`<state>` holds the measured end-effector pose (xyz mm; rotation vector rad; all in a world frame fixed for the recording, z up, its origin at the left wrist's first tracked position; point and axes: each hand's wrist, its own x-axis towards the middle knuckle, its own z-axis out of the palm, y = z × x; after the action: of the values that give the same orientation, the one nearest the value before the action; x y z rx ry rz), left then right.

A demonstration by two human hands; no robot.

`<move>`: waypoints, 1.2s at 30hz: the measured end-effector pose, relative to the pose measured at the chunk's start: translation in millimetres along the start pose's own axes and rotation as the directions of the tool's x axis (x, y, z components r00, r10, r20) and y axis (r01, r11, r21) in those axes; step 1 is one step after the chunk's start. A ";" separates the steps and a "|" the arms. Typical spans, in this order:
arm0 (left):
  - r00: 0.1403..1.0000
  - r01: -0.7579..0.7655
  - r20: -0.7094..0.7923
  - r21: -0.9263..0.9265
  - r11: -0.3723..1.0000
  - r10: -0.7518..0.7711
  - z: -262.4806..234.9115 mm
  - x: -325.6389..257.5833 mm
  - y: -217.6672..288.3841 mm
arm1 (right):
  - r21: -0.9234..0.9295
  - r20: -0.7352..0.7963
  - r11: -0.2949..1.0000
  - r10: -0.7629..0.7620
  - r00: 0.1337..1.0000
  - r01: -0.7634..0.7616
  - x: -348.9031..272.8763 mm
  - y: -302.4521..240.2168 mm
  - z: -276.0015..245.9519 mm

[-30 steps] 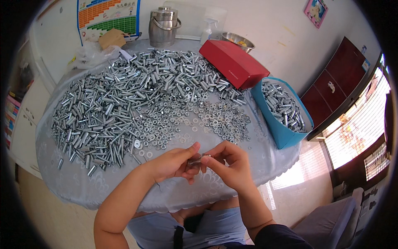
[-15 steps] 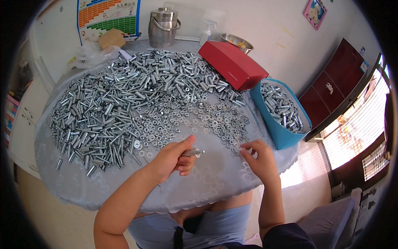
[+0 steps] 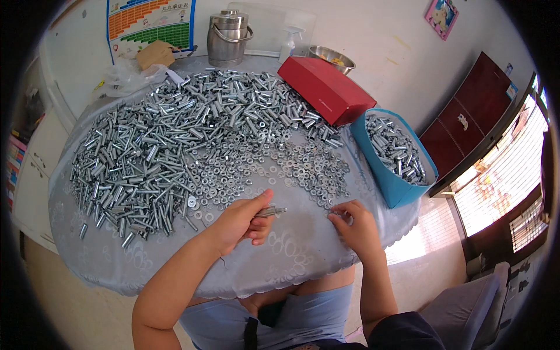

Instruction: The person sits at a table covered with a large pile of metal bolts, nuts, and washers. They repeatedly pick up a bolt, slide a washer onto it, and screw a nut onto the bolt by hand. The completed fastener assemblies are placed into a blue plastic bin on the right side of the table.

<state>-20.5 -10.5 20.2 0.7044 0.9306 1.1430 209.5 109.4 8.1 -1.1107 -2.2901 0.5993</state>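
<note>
My left hand [image 3: 242, 223] is wrapped round a metal sleeve anchor bolt [image 3: 272, 211], its threaded end sticking out past my thumb to the right. My right hand [image 3: 357, 227] hovers low by the near right edge of the loose nuts and washers [image 3: 318, 169]. Its thumb and forefinger are pinched together; what lies between them is too small to make out. Beyond my left hand spreads a large heap of silvery metal sleeves and bolts [image 3: 157, 134].
A blue bin [image 3: 392, 189] full of metal anchors stands right of the heap, against a red box [image 3: 326, 93]. Behind are a steel pot with a handle [image 3: 227, 44], a spray bottle [image 3: 289, 45] and a metal bowl [image 3: 335, 58]. A grey tablecloth [image 3: 233, 274] covers the table.
My right hand has shifted a little left, its fingertips closing at the edge of the washers. My left hand keeps the sleeve anchor bolt in almost the same place.
</note>
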 end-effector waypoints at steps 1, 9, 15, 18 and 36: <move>1.000 -0.001 -0.001 0.001 1.000 0.001 0.1 0.0 -0.3 | 0.014 0.009 1.000 0.000 1.000 0.000 0.1 0.4 -0.1; 1.000 0.013 -0.026 0.020 1.000 -0.013 1.1 0.4 -1.5 | -0.006 -0.044 0.998 -0.060 0.997 0.059 1.3 -2.8 4.1; 0.997 0.069 -0.050 0.064 0.996 -0.066 3.9 2.0 -4.4 | 0.511 0.006 0.838 -0.228 0.974 0.193 -5.9 -57.0 4.6; 0.998 0.065 -0.024 0.136 0.989 -0.062 2.9 0.9 -4.7 | 0.521 0.024 0.819 -0.294 0.955 0.240 -5.0 -71.1 12.1; 0.997 0.073 -0.007 0.117 0.990 -0.073 4.5 0.2 -4.0 | 0.818 0.215 0.553 -0.045 0.976 -0.155 -2.6 -71.6 22.6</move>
<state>-14.8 -11.5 18.8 0.7575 1.0245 1.0313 155.4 63.1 32.2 -0.6275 -1.7049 1.6887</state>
